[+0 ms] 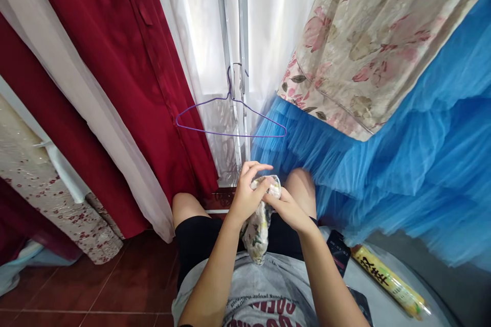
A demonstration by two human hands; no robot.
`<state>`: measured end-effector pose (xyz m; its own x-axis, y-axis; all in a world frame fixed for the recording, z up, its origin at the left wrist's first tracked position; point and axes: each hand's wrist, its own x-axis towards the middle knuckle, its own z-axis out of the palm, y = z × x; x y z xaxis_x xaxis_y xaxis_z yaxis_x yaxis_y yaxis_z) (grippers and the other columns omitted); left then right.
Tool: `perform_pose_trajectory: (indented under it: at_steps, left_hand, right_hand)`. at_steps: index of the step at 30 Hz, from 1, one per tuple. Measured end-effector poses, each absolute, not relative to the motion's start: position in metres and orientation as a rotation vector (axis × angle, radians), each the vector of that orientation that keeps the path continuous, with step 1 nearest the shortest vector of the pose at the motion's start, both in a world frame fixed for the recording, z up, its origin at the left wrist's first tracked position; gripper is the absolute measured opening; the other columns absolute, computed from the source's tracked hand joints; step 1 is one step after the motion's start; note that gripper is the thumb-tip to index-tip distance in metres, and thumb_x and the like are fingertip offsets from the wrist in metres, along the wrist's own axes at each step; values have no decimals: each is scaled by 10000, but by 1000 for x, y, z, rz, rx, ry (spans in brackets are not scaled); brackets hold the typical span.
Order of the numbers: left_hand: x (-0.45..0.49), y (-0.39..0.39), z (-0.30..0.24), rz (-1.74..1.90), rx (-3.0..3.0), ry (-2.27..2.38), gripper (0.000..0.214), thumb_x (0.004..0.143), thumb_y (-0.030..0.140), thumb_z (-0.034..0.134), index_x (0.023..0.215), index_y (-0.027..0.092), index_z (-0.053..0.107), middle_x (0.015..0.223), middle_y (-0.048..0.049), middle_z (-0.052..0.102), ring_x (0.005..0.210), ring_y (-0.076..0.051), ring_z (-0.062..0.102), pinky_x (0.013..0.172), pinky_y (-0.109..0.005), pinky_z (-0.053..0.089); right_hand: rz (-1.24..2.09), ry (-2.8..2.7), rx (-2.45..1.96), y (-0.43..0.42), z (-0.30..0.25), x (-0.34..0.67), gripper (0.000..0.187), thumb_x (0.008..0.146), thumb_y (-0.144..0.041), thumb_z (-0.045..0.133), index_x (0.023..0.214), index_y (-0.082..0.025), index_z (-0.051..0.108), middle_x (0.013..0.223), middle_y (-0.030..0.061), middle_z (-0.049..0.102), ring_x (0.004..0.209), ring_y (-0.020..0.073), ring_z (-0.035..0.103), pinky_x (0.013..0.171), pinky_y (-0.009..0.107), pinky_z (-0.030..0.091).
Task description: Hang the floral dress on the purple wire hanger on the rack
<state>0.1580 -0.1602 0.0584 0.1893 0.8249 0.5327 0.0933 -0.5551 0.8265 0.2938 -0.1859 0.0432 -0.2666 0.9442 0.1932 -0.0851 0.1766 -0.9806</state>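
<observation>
Both hands meet just above the lap. The left hand [247,196] pinches the top edge of a floral cloth [256,232] with its fingers curled over it, and the right hand [290,210] grips the same bunched top from the other side. The cloth hangs down between the wrists onto the black shorts [195,240]. It may be a small garment, but it is too crumpled to be sure. Straight ahead, a purple wire hanger [230,122] hangs bare on the window frame [233,20], well above the hands. A red garment [126,71] hangs to the left and a blue tulle skirt [402,153] to the right. A yellow packet [387,278] lies beside the person's right arm.
</observation>
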Motion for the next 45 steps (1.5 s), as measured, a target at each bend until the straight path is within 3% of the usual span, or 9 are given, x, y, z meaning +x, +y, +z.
perform_pose_trajectory:
  at_steps: [3, 7, 12, 16, 24, 34, 38, 41, 45]
  left_hand:
    - [142, -161, 36, 1082, 1752, 776, 463, 986, 446, 570, 1404, 247, 598, 1300, -119, 666, 1243, -277, 622, 1073, -402, 483]
    - [118, -174, -17, 756, 1787, 1030, 380, 907, 473, 656, 1141, 189, 749, 1090, -107, 773, 1071, -320, 701, 955, -411, 534]
    - [91, -179, -49, 822, 1966, 1195, 248, 897, 398, 650, 976, 200, 777, 908, -70, 781, 851, -271, 699, 805, -340, 524]
    - [86, -161, -7, 996, 2192, 1262, 279, 909, 430, 663, 747, 206, 698, 707, -11, 655, 714, -192, 595, 724, -286, 447]
    - [31, -128, 106, 1513, 2316, 1352, 405, 943, 381, 621, 604, 212, 479, 615, 6, 468, 645, -169, 465, 660, -300, 377]
    - [-54, -90, 109, 1141, 2429, 1621, 318, 895, 360, 535, 618, 204, 524, 728, -20, 573, 702, -172, 541, 691, -306, 414]
    - [-50, -80, 121, 1042, 2688, 1647, 275, 882, 333, 529, 640, 206, 564, 794, -47, 653, 839, -216, 605, 930, -385, 445]
    - [-67, -65, 121, 830, 2877, 1638, 194, 871, 322, 551, 744, 212, 649, 891, -53, 722, 950, -242, 644, 1171, -484, 282]
    - [-89, -37, 110, 615, 2710, 1818, 190, 884, 324, 521, 903, 234, 687, 912, -45, 742, 924, -258, 654, 1100, -484, 357]
  right_hand:
    - [1369, -1377, -908, -186, 45, 310, 324, 840, -521, 732, 815, -198, 721, 687, 12, 637, 688, 195, 590, 640, 294, 490]
    - [1254, -1475, -974, -165, 52, 354, 322, 802, -489, 778, 836, -169, 775, 751, 29, 712, 669, 185, 604, 647, 302, 486]
    - [1004, -1452, -1013, -95, 83, 417, 251, 645, -357, 886, 756, -144, 815, 744, 68, 766, 636, 186, 638, 614, 297, 472]
    - [966, -1370, -956, -11, 134, 428, 263, 528, -280, 918, 666, -115, 768, 616, 47, 710, 542, 153, 587, 550, 283, 425]
    - [1126, -1492, -974, 69, 189, 335, 231, 732, -248, 862, 819, -66, 750, 710, 74, 738, 611, 142, 635, 590, 260, 472]
    - [1464, -1542, -806, 61, 162, 309, 296, 697, -345, 915, 835, -170, 719, 741, 19, 742, 649, 135, 659, 614, 223, 551]
    - [1335, -1527, -887, 54, 163, 311, 275, 789, -422, 839, 790, -183, 704, 741, 36, 732, 662, 163, 666, 719, 302, 601]
    - [1334, -1560, -898, 44, 169, 324, 230, 833, -396, 800, 810, -187, 706, 756, 49, 738, 696, 182, 684, 768, 321, 611]
    - [1510, -1600, -807, 31, 177, 337, 190, 824, -321, 787, 928, -170, 735, 880, 89, 783, 829, 222, 734, 847, 339, 618]
